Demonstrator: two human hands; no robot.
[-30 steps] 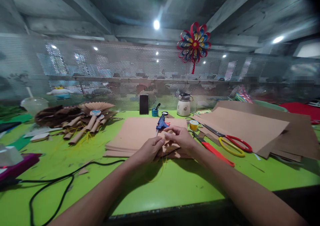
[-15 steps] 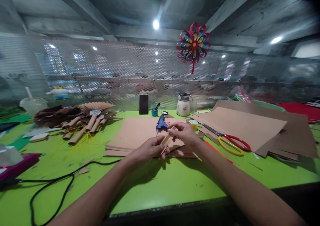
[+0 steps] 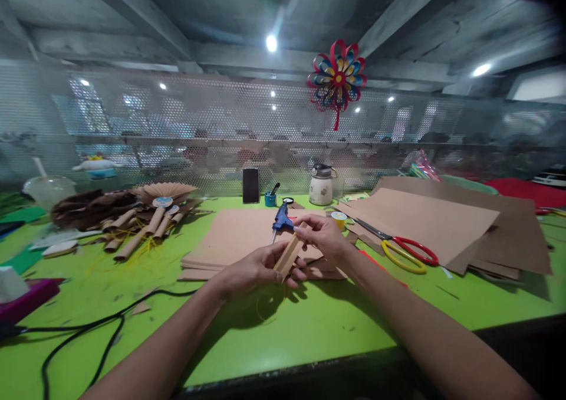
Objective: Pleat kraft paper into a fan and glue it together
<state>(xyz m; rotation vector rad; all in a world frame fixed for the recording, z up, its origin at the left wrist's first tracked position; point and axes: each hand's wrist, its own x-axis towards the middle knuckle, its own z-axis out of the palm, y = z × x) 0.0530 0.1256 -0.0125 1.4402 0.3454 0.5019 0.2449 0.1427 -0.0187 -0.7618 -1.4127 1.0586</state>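
Observation:
A narrow folded strip of brown kraft paper [image 3: 289, 255] is held tilted above the table's front part. My left hand [image 3: 259, 265] closes around its lower end, thumb on top and fingers behind. At the upper end, the fingertips of my right hand [image 3: 325, 236] pinch the strip. A thin yellow thread [image 3: 260, 312] dangles below my left hand. Just beyond the hands, a blue glue gun [image 3: 282, 217] rests on a stack of kraft paper sheets [image 3: 225, 235]. A yellow spool [image 3: 339, 219] lies right of the gun.
Red-and-yellow scissors [image 3: 404, 255] lie right, beside large kraft sheets [image 3: 433, 223]. Paper fans with rolled handles [image 3: 154, 220] are piled left. A black cable [image 3: 119, 314] crosses the left side near a purple power strip [image 3: 30, 297]. A phone [image 3: 250, 186] and a bottle [image 3: 321, 186] stand behind.
The paper strip has turned so more of its broad side shows, and my left hand has shifted slightly left and down along it. The whole view has swung slightly right.

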